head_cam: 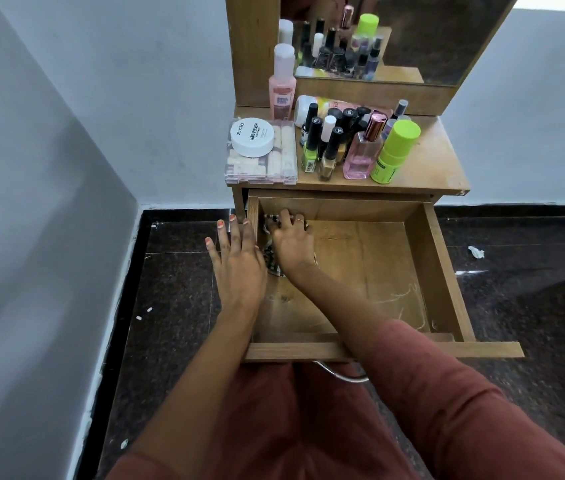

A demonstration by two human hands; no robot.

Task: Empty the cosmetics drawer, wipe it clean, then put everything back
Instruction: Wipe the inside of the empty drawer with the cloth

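The wooden drawer is pulled out below the dressing table top. Its floor is bare wood with pale scratch marks. My right hand lies in the drawer's far left corner, pressing down on a patterned black-and-white cloth. Fingers spread, my left hand rests on the drawer's left wall just outside it and holds nothing. On the table top stand the cosmetics: nail polish bottles, a pink perfume bottle, a green tube, a white round tin on a clear nail box, and a tall pink bottle.
A mirror stands behind the cosmetics and reflects them. Grey walls close in on the left and behind. The dark stone floor has small scraps of paper. A metal drawer handle hangs over my lap.
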